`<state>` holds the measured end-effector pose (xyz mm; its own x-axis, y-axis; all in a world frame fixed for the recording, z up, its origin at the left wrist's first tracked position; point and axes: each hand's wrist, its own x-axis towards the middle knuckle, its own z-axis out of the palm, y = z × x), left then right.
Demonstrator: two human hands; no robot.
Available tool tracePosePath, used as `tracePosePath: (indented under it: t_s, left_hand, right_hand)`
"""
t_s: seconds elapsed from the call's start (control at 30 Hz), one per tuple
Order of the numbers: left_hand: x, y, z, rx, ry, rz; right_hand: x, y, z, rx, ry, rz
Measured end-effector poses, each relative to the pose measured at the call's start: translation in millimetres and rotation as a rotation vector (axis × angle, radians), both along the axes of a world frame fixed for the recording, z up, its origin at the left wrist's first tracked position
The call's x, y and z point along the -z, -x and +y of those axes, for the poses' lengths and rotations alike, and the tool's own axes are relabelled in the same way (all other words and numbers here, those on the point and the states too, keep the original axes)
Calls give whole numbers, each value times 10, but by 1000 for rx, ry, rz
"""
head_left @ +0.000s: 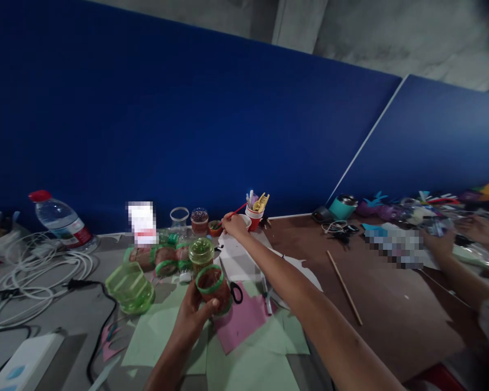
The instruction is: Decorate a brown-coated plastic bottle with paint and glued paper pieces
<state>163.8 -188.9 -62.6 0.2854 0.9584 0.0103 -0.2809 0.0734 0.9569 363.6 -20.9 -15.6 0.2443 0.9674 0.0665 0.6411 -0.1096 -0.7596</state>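
Note:
My left hand [198,309] is wrapped round a brown cup [214,290] with a green rim, tilted so its opening shows. Stretched far forward, my right hand [235,224] has its fingers closed on a thin red stick [240,208]; whether it is a brush I cannot tell. Beside those fingers stands a white cup [245,221], and just behind it a red cup [256,220] full of plastic forks and spoons. A small orange pot [215,228] sits left of the right hand. Directly behind the held cup is a green-topped jar [201,252].
Brown bottle pieces with green bands [165,259] lie near a clear green container [131,288]. Black-handled scissors [236,292] rest on pink paper [244,320]. Left are a water bottle [67,222] and coiled cables [71,263]; right, a wooden stick [344,288] and a co-worker's arm [456,271].

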Motion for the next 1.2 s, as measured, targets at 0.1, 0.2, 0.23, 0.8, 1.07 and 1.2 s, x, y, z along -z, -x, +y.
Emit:
tracePosePath:
  t_s: [0.1, 0.2, 0.23, 0.8, 1.07, 1.2]
  left_hand:
    - [-21, -1, -12, -2, 11, -26]
    - [-41, 1, -23, 1, 10, -34]
    - [-40, 1, -24, 2, 6, -34]
    - [29, -21, -9, -26, -43, -13]
    - [-10, -53, -40, 25, -118, 76]
    - [-91, -116, -74, 41, -168, 101]
  right_hand:
    - [62, -2, -55, 33, 10, 210]
    - [102, -13, -183, 54, -42, 394]
    - [111, -21, -240, 53, -63, 447]
    - [-41, -146, -1653, -61, -152, 780]
    - [170, -173, -2309, -117, 4, 831]
    - [236, -209, -2325, -41, -56, 869]
